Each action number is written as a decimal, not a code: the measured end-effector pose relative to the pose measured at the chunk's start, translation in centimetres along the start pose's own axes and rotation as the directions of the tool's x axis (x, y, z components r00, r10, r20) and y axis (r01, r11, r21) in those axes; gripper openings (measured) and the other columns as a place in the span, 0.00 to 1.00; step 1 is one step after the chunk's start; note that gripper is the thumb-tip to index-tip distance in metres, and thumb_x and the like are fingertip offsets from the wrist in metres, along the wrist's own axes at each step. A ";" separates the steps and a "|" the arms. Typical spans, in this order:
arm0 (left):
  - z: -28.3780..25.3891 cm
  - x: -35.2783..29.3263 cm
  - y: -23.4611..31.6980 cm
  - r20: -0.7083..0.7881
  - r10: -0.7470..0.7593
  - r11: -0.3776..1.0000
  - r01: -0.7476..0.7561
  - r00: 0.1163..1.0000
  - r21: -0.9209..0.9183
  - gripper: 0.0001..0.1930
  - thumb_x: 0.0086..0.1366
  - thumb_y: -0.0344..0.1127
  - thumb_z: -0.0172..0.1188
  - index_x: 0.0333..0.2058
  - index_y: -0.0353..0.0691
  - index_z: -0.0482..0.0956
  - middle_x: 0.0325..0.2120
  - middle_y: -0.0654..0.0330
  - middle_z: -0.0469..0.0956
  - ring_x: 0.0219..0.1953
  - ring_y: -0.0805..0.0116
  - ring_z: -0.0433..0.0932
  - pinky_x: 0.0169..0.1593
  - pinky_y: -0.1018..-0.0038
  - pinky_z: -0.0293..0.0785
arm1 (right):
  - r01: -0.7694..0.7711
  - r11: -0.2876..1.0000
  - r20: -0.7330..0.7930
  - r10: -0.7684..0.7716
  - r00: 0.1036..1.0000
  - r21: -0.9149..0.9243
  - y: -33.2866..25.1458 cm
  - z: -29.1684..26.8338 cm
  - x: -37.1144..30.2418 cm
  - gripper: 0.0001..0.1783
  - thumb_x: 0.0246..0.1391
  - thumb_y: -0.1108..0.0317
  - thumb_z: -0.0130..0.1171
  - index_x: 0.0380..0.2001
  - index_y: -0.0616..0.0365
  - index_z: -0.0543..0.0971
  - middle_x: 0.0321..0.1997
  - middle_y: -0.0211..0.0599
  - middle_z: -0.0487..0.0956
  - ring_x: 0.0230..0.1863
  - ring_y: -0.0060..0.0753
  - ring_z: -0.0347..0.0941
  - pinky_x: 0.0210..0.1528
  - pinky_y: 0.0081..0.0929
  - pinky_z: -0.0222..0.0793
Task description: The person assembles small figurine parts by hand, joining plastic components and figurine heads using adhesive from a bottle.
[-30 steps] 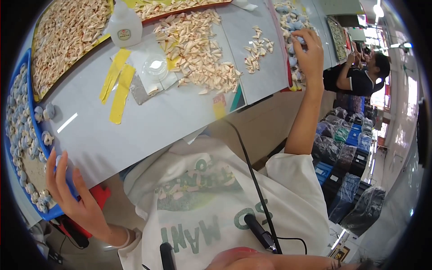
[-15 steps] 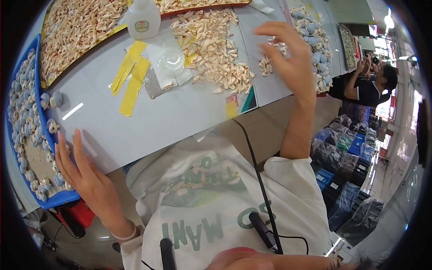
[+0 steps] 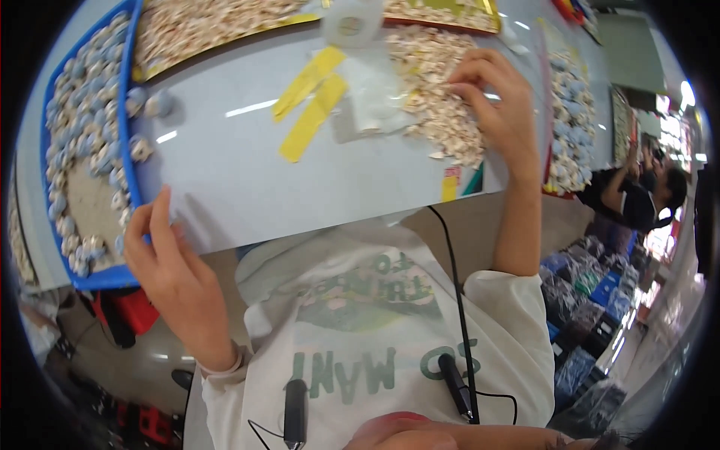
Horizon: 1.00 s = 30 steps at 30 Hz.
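Observation:
My right hand [image 3: 501, 105] hovers over or rests on a loose pile of small cream-coloured pointed pieces [image 3: 442, 124]. Its thumb and forefinger come together in a pinch; whether a piece is between them is too blurred to see. At the left, my left hand [image 3: 172, 262] is beside the right wall of a blue tray [image 3: 129, 139], forefinger stretched out and fingers apart, with nothing visible in it. Many small round blue-and-white figures [image 3: 94, 97] lie in that tray. A few more figures [image 3: 140, 148] stand on the table just right of its wall.
Two yellow tape strips [image 3: 315, 116] cross the white table [image 3: 247, 172]. A white bottle [image 3: 351, 26] stands at the back, near a large tray of cream pieces [image 3: 217, 30]. More blue-and-white figures [image 3: 571, 127] fill a tray at right. Another person [image 3: 637, 187] sits beyond.
My right hand has come down onto the cream pile, its fingers closing from wide apart to a pinch. My left hand stays by the blue tray. The whole view has shifted.

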State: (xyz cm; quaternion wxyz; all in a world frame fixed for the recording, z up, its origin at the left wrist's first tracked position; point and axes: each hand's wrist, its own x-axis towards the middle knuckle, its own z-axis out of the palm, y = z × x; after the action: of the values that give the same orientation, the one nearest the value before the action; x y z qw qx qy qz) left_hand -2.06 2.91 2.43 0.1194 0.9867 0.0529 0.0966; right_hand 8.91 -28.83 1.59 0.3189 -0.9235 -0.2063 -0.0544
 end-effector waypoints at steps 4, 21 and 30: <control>-0.6 -0.9 -0.7 0.002 0.039 0.996 -0.039 0.999 -0.075 0.18 0.54 0.17 0.46 0.44 0.36 0.71 0.41 0.53 0.67 0.44 0.57 0.66 0.45 0.68 0.64 | -0.080 0.996 -0.025 0.079 0.997 -0.027 -0.9 0.2 0.2 0.05 0.40 0.80 0.54 0.25 0.64 0.72 0.27 0.36 0.71 0.26 0.29 0.69 0.29 0.20 0.64; 1.0 -3.3 -2.6 -0.138 0.169 0.976 -0.185 0.976 -0.111 0.18 0.48 0.16 0.50 0.40 0.33 0.74 0.43 0.52 0.70 0.47 0.54 0.68 0.49 0.67 0.65 | -0.110 0.991 -0.019 0.109 0.994 -0.072 -1.2 0.6 0.4 0.05 0.42 0.81 0.53 0.27 0.66 0.73 0.28 0.36 0.73 0.28 0.26 0.69 0.32 0.20 0.64; 2.2 -3.2 -3.1 -0.276 0.191 0.933 -0.261 0.942 -0.246 0.15 0.48 0.17 0.54 0.37 0.35 0.76 0.37 0.56 0.71 0.39 0.60 0.69 0.40 0.70 0.67 | 0.025 0.993 -0.180 -0.045 0.983 -0.116 -0.3 0.8 0.2 0.03 0.46 0.78 0.53 0.27 0.66 0.73 0.30 0.36 0.74 0.31 0.25 0.70 0.36 0.19 0.64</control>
State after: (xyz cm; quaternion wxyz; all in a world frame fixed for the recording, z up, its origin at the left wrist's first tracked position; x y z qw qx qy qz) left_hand -4.99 4.98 -1.02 0.2377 0.9395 -0.0615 0.2387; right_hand 8.99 -28.08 1.15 0.2827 -0.9274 -0.1890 -0.1559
